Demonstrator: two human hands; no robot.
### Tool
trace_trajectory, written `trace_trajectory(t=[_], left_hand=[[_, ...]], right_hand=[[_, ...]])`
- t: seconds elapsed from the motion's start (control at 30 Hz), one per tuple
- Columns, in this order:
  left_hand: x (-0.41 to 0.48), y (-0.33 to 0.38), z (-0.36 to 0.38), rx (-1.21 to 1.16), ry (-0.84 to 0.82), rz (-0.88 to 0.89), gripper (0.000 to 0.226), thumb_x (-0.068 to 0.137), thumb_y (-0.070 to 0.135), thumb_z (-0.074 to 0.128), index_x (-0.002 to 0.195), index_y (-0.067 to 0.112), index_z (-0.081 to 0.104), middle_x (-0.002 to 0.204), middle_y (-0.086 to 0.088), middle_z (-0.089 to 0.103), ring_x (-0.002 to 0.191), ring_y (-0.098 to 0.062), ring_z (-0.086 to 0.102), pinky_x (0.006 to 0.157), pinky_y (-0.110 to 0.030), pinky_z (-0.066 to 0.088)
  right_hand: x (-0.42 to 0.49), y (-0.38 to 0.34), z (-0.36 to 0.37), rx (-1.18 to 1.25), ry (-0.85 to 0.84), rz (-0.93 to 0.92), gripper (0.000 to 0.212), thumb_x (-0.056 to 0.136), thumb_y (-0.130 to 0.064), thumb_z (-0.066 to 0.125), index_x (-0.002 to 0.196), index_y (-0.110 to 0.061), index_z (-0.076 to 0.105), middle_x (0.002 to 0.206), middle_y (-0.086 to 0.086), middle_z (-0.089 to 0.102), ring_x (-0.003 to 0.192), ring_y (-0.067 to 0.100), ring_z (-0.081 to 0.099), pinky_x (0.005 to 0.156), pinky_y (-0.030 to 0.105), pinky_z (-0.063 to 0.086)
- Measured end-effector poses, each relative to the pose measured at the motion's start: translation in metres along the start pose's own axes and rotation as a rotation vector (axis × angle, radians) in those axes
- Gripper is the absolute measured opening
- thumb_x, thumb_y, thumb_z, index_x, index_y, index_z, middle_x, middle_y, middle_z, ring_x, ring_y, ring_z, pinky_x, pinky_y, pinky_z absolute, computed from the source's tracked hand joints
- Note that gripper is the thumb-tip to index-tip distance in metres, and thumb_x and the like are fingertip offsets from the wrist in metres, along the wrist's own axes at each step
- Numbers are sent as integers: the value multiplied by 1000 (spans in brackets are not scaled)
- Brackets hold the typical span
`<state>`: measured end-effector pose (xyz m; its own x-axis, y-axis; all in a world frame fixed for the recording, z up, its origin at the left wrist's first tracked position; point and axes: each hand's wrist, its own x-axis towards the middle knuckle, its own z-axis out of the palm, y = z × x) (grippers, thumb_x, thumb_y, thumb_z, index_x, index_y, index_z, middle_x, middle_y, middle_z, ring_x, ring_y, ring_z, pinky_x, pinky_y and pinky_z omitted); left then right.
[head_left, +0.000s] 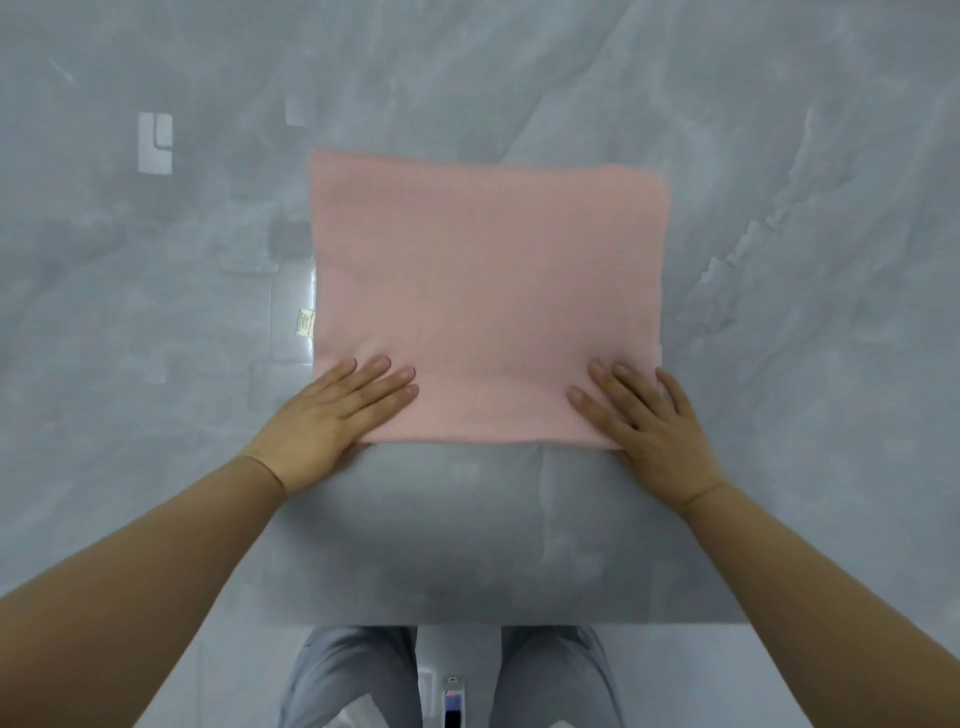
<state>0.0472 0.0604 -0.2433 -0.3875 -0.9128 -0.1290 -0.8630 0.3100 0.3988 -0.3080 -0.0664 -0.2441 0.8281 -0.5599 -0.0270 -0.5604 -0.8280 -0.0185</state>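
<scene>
A pink folded towel (483, 291) lies flat as a near-square on the grey marble table (779, 260). A small pale label (305, 322) sticks out at its left edge. My left hand (332, 415) lies flat on the towel's near left corner, fingers straight and pointing up-right. My right hand (649, 415) lies flat on the near right corner, fingers straight and pointing up-left. Both palms reach over the towel's near edge onto the table.
The table's near edge (493, 623) runs across the bottom of the view. Below it are the person's legs in grey trousers (353, 680) and a pale floor. Bright reflections show on the table at left (155, 143).
</scene>
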Motion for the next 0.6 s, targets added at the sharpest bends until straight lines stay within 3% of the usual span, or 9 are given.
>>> trace_trajectory(t=[0.07, 0.13, 0.2, 0.23, 0.27, 0.33, 0.43, 0.53, 0.6], left_hand=[[1, -2, -5, -33, 50, -7, 67, 86, 8, 35, 147, 29, 18, 157, 24, -5, 145, 3, -1, 120, -18, 3], [0, -4, -13, -59, 92, -8, 52, 84, 13, 39, 135, 20, 39, 156, 13, 18, 141, -3, 21, 114, -19, 27], [-2, -6, -25, -52, 90, -43, 39, 83, 23, 43, 121, 16, 48, 130, -7, 53, 117, -16, 44, 84, -30, 55], [-3, -7, -33, -44, 95, -62, 34, 85, 29, 44, 117, 17, 50, 115, -12, 63, 105, -17, 47, 71, -32, 58], [-2, -8, -42, -62, 98, -84, 32, 85, 34, 45, 113, 19, 51, 104, -14, 70, 98, -16, 49, 66, -31, 58], [3, -10, -67, -241, 122, -193, 37, 74, 38, 53, 108, 25, 54, 94, -3, 76, 91, -8, 55, 73, -20, 51], [26, -17, -115, -638, 188, -471, 37, 59, 40, 63, 95, 47, 63, 83, 36, 67, 75, 18, 58, 71, 3, 41], [62, -39, -139, -891, 393, -717, 46, 60, 29, 70, 96, 55, 56, 85, 11, 64, 74, -3, 57, 67, -10, 49], [92, -50, -136, -901, 487, -903, 50, 69, 29, 69, 113, 42, 51, 96, -4, 58, 84, -17, 54, 74, -24, 48]], right_hand=[[7, 1, -9, -15, 54, 0, 49, 91, -6, 25, 133, -26, 39, 138, -1, 50, 122, 18, 42, 112, 37, 12], [13, 4, -16, 20, 79, -1, 43, 90, -4, 29, 125, -21, 47, 122, 2, 64, 112, 18, 54, 108, 38, 17], [20, 8, -26, 122, 50, 11, 42, 78, -9, 43, 118, -20, 51, 109, 5, 71, 96, 18, 66, 105, 36, 24], [23, 10, -33, 205, 16, 32, 44, 71, -14, 48, 115, -20, 52, 104, 6, 72, 91, 17, 67, 101, 34, 28], [28, 12, -43, 323, -20, 75, 44, 67, -20, 50, 111, -21, 53, 100, 7, 73, 91, 16, 64, 97, 32, 31], [42, 18, -71, 639, -81, 255, 44, 62, -32, 54, 105, -23, 61, 95, 4, 72, 92, 10, 56, 88, 20, 35], [69, 37, -105, 974, -87, 475, 35, 58, -31, 64, 93, -30, 62, 83, -31, 66, 83, -11, 58, 75, 1, 38], [106, 55, -114, 1112, 74, 670, 27, 73, -8, 69, 90, -28, 60, 74, -25, 65, 69, -13, 55, 66, 4, 41], [134, 59, -102, 1045, 156, 784, 24, 80, -10, 63, 104, -14, 60, 92, -8, 64, 81, -1, 57, 70, 11, 42]])
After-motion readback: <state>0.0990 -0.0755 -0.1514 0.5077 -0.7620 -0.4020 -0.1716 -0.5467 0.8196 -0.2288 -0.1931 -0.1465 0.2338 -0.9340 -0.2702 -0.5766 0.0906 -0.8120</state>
